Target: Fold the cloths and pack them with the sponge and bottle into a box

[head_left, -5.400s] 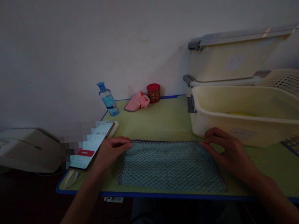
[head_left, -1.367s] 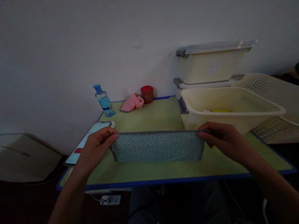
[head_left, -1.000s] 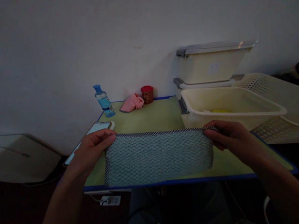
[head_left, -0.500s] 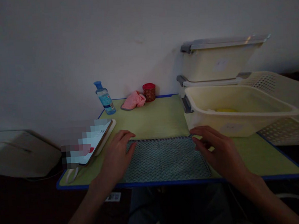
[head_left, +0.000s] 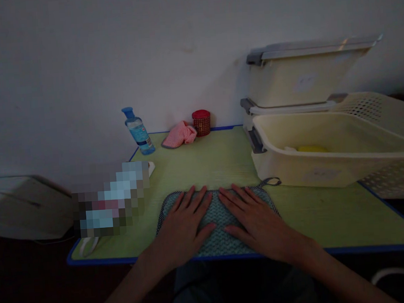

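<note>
A folded teal knitted cloth (head_left: 218, 244) with a dark checked edge lies at the near edge of the green table (head_left: 223, 164). My left hand (head_left: 184, 222) rests flat on its left half, fingers stretched out. My right hand (head_left: 257, 219) lies flat on its right half, fingers spread the same way. The two hands sit side by side, nearly touching at the fingertips. A small hanging loop of the cloth (head_left: 271, 181) sticks out at the far right corner.
A cream plastic tub (head_left: 327, 161) with something yellow inside stands at the right, a lidded box (head_left: 303, 75) and a perforated basket (head_left: 375, 107) behind it. A blue-capped bottle (head_left: 136, 130), a pink cloth (head_left: 180, 135) and a red container (head_left: 201, 122) line the wall. A phone lies at the left.
The cloth was held up by its top corners, then laid down folded on the table. Both hands have let go of the corners and moved inward to lie flat on it.
</note>
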`<act>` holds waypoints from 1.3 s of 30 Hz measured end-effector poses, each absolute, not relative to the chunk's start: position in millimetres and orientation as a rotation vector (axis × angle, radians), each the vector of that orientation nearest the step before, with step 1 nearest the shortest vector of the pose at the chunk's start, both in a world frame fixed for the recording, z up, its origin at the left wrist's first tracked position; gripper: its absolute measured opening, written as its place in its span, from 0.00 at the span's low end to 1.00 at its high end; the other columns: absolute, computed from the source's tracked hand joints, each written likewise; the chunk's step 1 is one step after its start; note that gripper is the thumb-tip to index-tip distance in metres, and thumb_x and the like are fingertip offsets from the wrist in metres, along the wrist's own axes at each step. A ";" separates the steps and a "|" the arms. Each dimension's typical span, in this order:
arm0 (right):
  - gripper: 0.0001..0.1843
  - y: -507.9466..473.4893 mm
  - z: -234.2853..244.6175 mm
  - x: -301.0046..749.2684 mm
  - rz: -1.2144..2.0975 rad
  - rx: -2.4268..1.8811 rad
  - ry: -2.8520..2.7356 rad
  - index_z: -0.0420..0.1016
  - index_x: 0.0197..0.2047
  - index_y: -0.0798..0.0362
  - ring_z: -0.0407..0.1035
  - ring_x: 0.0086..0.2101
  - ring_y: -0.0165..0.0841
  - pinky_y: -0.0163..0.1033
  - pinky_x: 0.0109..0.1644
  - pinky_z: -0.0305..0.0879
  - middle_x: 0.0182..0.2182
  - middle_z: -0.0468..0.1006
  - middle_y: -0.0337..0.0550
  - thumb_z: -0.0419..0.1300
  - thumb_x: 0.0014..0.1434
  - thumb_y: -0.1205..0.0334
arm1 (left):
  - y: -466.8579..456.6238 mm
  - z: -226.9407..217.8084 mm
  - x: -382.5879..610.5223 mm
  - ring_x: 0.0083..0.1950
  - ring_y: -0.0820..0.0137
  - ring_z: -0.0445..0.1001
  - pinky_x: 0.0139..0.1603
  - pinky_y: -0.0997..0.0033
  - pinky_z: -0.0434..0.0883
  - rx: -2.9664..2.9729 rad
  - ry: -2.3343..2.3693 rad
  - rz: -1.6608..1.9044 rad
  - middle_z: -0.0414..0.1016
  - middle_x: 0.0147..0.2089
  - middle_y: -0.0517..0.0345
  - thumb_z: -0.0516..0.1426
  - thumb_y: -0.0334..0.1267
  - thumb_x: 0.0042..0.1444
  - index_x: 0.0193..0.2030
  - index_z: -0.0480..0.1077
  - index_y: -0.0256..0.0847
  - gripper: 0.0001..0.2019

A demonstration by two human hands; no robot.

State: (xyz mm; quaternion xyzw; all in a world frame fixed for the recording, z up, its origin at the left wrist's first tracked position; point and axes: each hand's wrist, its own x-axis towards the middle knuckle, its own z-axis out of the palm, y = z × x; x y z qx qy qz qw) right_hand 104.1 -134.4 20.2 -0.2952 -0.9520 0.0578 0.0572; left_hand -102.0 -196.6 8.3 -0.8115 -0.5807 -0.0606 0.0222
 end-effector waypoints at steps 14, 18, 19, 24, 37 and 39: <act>0.32 -123.6 29.7 114.5 0.289 -0.837 -2.913 0.56 0.62 0.57 0.49 0.60 0.48 0.57 0.60 0.52 0.61 0.56 0.52 0.52 0.59 0.49 | -207.1 2.3 -131.4 0.69 0.61 0.43 0.65 0.55 0.53 -2.425 -1.816 -0.131 0.43 0.69 0.52 0.41 0.54 0.61 0.66 0.46 0.39 0.31; 0.13 -103.4 53.5 79.1 0.439 -0.803 -2.795 0.74 0.45 0.58 0.66 0.48 0.39 0.45 0.52 0.61 0.47 0.73 0.53 0.53 0.59 0.64 | -207.0 1.8 -130.6 0.69 0.61 0.43 0.65 0.55 0.53 -2.424 -1.807 -0.159 0.43 0.69 0.52 0.42 0.53 0.62 0.66 0.45 0.39 0.30; 0.11 -96.5 56.5 66.9 0.509 -0.788 -2.775 0.75 0.41 0.58 0.69 0.41 0.36 0.42 0.47 0.63 0.40 0.76 0.50 0.53 0.59 0.66 | -207.1 1.7 -130.4 0.69 0.61 0.43 0.65 0.54 0.53 -2.426 -1.809 -0.163 0.43 0.69 0.52 0.42 0.53 0.62 0.66 0.45 0.39 0.30; 0.05 -71.1 46.7 20.9 0.892 -0.741 -2.621 0.74 0.29 0.60 0.65 0.26 0.26 0.32 0.32 0.59 0.23 0.73 0.40 0.57 0.52 0.73 | -207.2 4.1 -130.0 0.69 0.62 0.42 0.65 0.54 0.52 -2.451 -1.852 -0.177 0.43 0.69 0.52 0.42 0.53 0.61 0.67 0.43 0.41 0.31; 0.02 -73.5 24.8 22.5 0.993 -0.833 -2.545 0.71 0.27 0.59 0.61 0.24 0.25 0.30 0.28 0.55 0.22 0.68 0.35 0.61 0.49 0.73 | -210.7 5.9 -133.3 0.68 0.64 0.46 0.66 0.55 0.52 -2.474 -2.082 -0.366 0.44 0.69 0.54 0.44 0.50 0.62 0.65 0.48 0.43 0.27; 0.02 -73.9 24.7 21.8 0.981 -0.831 -2.549 0.71 0.27 0.59 0.62 0.25 0.25 0.31 0.29 0.55 0.23 0.68 0.37 0.61 0.50 0.73 | -211.8 6.1 -133.0 0.68 0.64 0.46 0.65 0.54 0.52 -2.461 -2.123 -0.389 0.43 0.69 0.54 0.44 0.50 0.62 0.65 0.49 0.43 0.27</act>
